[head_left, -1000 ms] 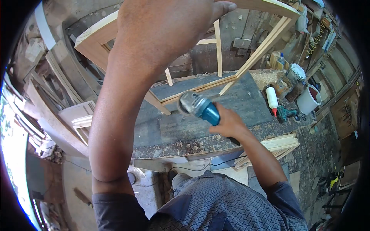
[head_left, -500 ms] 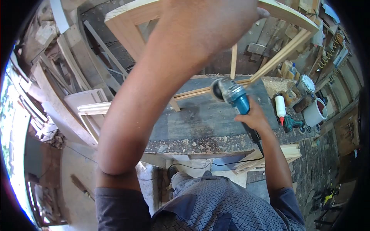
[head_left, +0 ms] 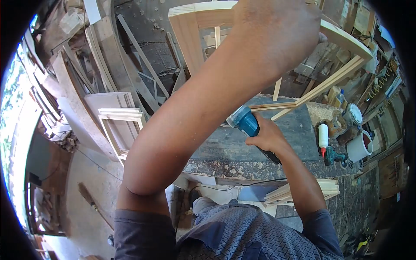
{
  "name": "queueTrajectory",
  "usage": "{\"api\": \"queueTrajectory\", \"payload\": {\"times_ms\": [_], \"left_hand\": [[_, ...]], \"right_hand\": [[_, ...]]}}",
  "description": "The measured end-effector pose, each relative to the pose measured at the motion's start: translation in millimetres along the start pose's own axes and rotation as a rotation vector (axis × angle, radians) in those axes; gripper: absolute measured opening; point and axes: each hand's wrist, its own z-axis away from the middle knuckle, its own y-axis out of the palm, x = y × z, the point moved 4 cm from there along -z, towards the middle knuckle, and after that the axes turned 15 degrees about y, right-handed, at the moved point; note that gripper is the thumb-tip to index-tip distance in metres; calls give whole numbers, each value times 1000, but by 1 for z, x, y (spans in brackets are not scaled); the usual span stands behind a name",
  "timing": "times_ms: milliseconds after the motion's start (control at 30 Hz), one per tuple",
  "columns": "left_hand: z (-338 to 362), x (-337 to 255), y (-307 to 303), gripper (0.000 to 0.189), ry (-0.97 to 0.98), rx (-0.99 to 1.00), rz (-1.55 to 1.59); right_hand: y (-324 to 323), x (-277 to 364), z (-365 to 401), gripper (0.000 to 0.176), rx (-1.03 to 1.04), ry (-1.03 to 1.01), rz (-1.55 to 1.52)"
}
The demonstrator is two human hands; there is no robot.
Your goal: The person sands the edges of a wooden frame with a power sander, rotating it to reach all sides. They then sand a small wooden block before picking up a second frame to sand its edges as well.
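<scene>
My left hand [head_left: 288,24] is up at the curved top rail of a pale wooden frame [head_left: 346,37], closed over it, with most fingers hidden behind the hand. The frame stands upright on the grey workbench [head_left: 229,149], its lower rail low over the bench top. In my right hand [head_left: 268,135] is a teal angle grinder [head_left: 248,123], gripped around the body with the thumb on top. Its head is close to the frame's lower rail, and the disc is mostly hidden behind my left forearm.
Right of the frame on the bench are a white glue bottle [head_left: 323,136], a teal cordless drill [head_left: 333,155] and a white bucket [head_left: 359,146]. More wooden frames [head_left: 303,192] lean below the bench. Boards [head_left: 110,108] stack at left; a broom [head_left: 89,197] lies on the floor.
The grinder has moved left along the lower rail, and its disc has gone behind my left forearm. The frame's upper left corner has shifted right in view with my left hand.
</scene>
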Motion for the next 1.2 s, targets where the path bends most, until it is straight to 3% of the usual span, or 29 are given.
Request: {"api": "queueTrajectory", "payload": {"times_ms": [33, 200, 367, 467, 567, 600, 667, 733, 767, 833, 933, 1067, 1200], "left_hand": [[-1, -1, -1, 30, -11, 77, 0], [3, 10, 6, 33, 72, 36, -80], [-1, 30, 8, 34, 137, 137, -179], [0, 71, 30, 30, 269, -25, -191], [16, 118, 39, 27, 551, -438, -797], [32, 115, 36, 27, 553, -443, -813], [68, 113, 27, 60, -72, -174, -755], [110, 129, 54, 88, -331, -277, -409], [122, 122, 64, 88, -330, -281, -417], [146, 113, 83, 90, -504, -461, -9], [164, 100, 105, 90, -516, -463, -107], [176, 93, 114, 92, -598, -471, 54], [186, 68, 118, 93, -576, -454, -20]], "right_hand": [[-2, 0, 2, 90, -6, 3, -1], [-14, -22, 6, 91, -29, 42, -2], [-35, -98, 8, 91, -188, 45, -194], [-41, -154, 21, 90, -252, 65, -477], [-37, -184, 71, 86, -243, 194, -778], [-34, -193, 89, 88, -243, 268, -820], [-20, -221, 113, 82, -305, 295, -843], [1, -256, 129, 75, -340, 357, -923], [12, -265, 137, 75, -340, 347, -925], [23, -282, 153, 68, -457, 369, -978], [26, -281, 171, 74, -328, 443, -1004], [36, -289, 183, 68, -304, 455, -1082], [49, -312, 184, 65, -324, 405, -1114]]}}
